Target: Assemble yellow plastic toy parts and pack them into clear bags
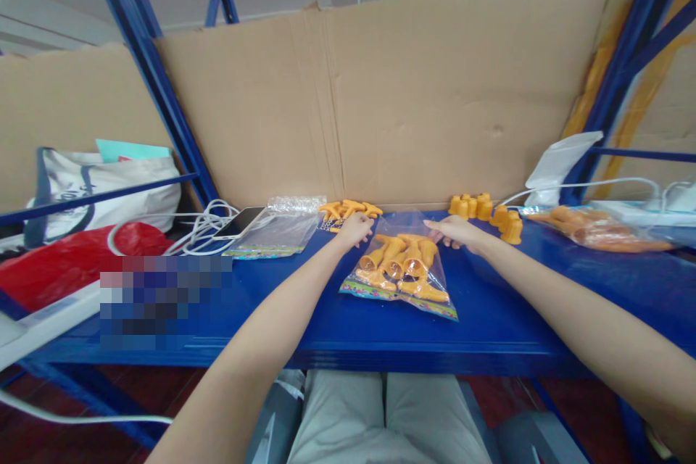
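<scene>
A seated person's knees in grey trousers (380,413) show under the front edge of a blue worktop (489,333), both bare forearms stretched across it. At its middle lies a clear plastic bag (399,264) packed with orange plastic pieces, a patterned strip along its near edge. The left hand (353,228) rests on the bag's far left corner, fingers curled down; the right hand (454,230) lies on the far right corner, fingers loosely bent. Whether either hand pinches the film cannot be told. Just behind the left hand are loose orange prongs (351,209), and behind the right hand, small orange cups (483,212). An empty clear bag (277,230) and a phone (239,222) lie to the left, a second filled bag (595,228) to the right. A cardboard sheet (391,101) backs the scene.
</scene>
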Motion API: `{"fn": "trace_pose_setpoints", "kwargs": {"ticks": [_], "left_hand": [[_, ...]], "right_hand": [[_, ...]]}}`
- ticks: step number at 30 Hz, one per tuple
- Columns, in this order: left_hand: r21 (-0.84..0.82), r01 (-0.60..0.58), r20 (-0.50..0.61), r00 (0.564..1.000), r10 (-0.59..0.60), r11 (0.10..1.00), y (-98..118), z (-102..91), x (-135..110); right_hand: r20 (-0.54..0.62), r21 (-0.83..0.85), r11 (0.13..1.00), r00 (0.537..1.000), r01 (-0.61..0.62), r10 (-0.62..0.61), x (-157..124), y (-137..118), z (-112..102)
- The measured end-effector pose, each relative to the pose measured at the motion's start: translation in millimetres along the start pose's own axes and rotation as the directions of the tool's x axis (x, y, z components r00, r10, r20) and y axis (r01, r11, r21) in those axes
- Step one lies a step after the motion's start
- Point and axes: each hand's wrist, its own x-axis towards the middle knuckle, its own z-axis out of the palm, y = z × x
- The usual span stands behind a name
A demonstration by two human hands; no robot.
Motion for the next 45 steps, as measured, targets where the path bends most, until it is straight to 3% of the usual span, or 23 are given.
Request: {"fn": "trace_pose_setpoints", "kwargs": {"ticks": [6,14,20,27,37,41,45], "left_hand": [[-0.162,0.027,0.066,0.998,-0.016,0.986,-7,5.7,3],[-0.315,0.110,0.170,0.984,-0.058,0.943,-16,1.5,12],[-0.493,0.158,0.187,0.980,-0.073,0.856,-17,-4.0,10],[-0.523,0.137,0.228,0.974,-0.017,0.841,-17,-8.0,6],[-0.518,0.095,0.299,0.951,0.076,0.850,-25,-12.9,10],[-0.483,0.058,0.272,0.958,0.086,0.874,-24,-11.3,11],[-0.372,0.000,0.176,0.982,0.071,0.928,-22,-3.7,13]], "right_hand": [[0.130,0.312,0.940,0.986,-0.141,0.104,-10,-9,3],[0.131,0.543,0.828,0.988,-0.139,0.080,-3,-5,4],[0.160,0.526,0.829,0.979,-0.190,0.123,9,3,0],[0.201,0.519,0.847,0.980,-0.111,0.005,8,7,2],[0.174,0.499,0.859,0.984,-0.118,0.035,10,8,-5],[0.152,0.482,0.872,0.988,-0.083,0.010,13,10,-6],[0.084,0.410,0.912,0.996,-0.028,-0.007,15,12,-4]]}}
